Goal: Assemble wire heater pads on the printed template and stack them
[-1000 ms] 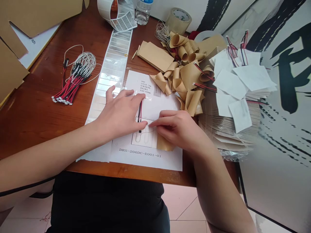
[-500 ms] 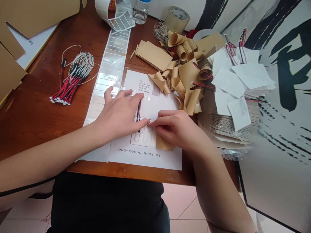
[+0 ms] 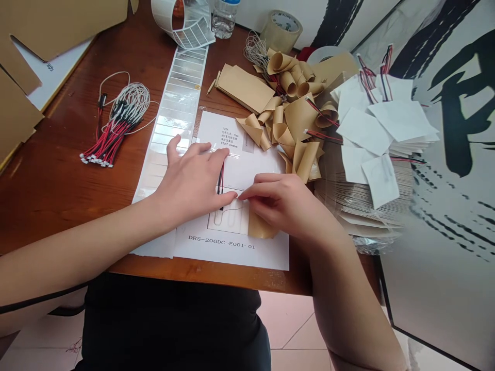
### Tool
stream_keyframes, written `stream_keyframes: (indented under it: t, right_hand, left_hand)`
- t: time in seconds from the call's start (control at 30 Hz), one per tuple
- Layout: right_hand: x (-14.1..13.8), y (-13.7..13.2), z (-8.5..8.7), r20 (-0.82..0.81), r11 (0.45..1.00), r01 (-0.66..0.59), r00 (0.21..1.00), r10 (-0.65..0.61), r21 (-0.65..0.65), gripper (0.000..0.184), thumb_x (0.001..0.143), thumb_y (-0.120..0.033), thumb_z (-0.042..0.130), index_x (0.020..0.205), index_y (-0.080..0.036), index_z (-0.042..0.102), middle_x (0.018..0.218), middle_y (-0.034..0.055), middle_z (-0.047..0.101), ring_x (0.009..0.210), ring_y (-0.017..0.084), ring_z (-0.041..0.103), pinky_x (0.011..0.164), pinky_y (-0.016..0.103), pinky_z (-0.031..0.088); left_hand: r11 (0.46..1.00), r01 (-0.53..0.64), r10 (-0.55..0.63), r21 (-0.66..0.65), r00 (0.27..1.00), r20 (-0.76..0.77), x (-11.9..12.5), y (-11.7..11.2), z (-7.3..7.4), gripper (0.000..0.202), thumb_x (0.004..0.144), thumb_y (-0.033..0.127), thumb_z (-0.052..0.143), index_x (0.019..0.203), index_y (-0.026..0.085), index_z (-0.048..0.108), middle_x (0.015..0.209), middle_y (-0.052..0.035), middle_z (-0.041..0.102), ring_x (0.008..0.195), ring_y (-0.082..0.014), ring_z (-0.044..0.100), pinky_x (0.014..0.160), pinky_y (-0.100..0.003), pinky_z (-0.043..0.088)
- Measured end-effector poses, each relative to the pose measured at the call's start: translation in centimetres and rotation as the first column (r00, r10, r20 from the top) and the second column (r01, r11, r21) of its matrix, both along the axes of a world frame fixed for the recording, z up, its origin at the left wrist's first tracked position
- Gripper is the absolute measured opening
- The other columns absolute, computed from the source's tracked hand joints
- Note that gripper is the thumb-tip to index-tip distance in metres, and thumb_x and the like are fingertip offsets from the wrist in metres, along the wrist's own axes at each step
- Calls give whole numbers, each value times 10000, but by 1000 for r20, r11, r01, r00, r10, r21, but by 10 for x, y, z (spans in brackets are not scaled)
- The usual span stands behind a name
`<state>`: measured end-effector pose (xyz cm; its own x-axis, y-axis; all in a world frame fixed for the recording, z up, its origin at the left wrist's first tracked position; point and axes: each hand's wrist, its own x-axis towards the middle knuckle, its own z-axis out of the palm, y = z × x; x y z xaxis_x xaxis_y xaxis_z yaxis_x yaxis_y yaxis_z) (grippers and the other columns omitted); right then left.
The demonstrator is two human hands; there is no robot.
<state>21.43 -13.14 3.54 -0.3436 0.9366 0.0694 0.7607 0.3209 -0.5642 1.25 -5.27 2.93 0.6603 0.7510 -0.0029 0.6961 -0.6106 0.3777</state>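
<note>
A white printed sheet [image 3: 266, 252] lies at the table's near edge. On it rests a small white square pad [image 3: 228, 219] with a thin looped wire and a red and black lead [image 3: 220, 178] running away from me. My left hand [image 3: 191, 178] lies flat with fingers spread, thumb pressing the pad's top edge beside the lead. My right hand [image 3: 284, 203] is curled, forefinger and thumb pinched at the pad's upper right corner. A brown backing paper [image 3: 258, 228] curls out from under that hand.
A strip of silver labels [image 3: 176, 111] runs from a roll [image 3: 181, 18] at the back. A bundle of red, black and white leads [image 3: 114, 126] lies left. Curled brown papers [image 3: 294, 116] and stacked white pads [image 3: 371, 149] fill the right. Tape roll [image 3: 280, 28] and bottle [image 3: 223, 15] stand behind.
Almost nothing has moved. Both hands stay on the pad; my right fingers have shifted very slightly at its corner.
</note>
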Motion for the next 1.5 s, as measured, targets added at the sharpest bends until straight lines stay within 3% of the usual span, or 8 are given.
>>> stream_keyframes:
  t: [0.73,0.93,1.17,1.37,1.5]
  right_hand:
    - [-3,1,2,6,998,20,1000,-20,-54,297,866,-50,544,855,-199,800,762,26,712,661,134,615,644,259,442]
    - [-3,-2,11,13,991,110,994,-110,-73,226,839,-85,582,971,-181,739,745,9,701,666,146,607,650,262,445]
    - [-3,-2,14,81,987,106,992,-97,-116,137,831,-114,580,734,-192,636,669,4,655,612,136,552,608,261,404]
    - [-8,-5,18,15,980,170,985,-169,-105,87,844,-127,579,796,-198,596,668,-18,634,585,120,533,582,252,388]
    - [-10,-11,20,-82,987,107,990,-117,-120,149,873,-105,538,850,-200,650,714,-15,667,616,120,559,611,255,416]
  left_hand:
    - [1000,5,-5,6,1000,-1,1,-2,-1,671,897,538,640,1467,197,547,1376,-175,703,1484,-383,452,1250,-689,70]
    - [1000,7,-7,5,1000,-6,2,-2,1,668,882,528,661,1462,215,553,1369,-163,708,1471,-387,466,1247,-695,67]
    - [1000,8,-8,16,1000,-9,2,-2,1,698,859,533,658,1467,202,568,1295,-152,736,1454,-398,481,1257,-685,62]
    - [999,9,-8,31,1000,-10,2,-2,0,701,842,534,665,1457,211,572,1304,-157,736,1450,-388,490,1254,-693,53]
    - [1000,7,-7,21,1000,7,2,-2,0,712,842,552,660,1457,204,575,1280,-161,747,1456,-389,483,1254,-692,51]
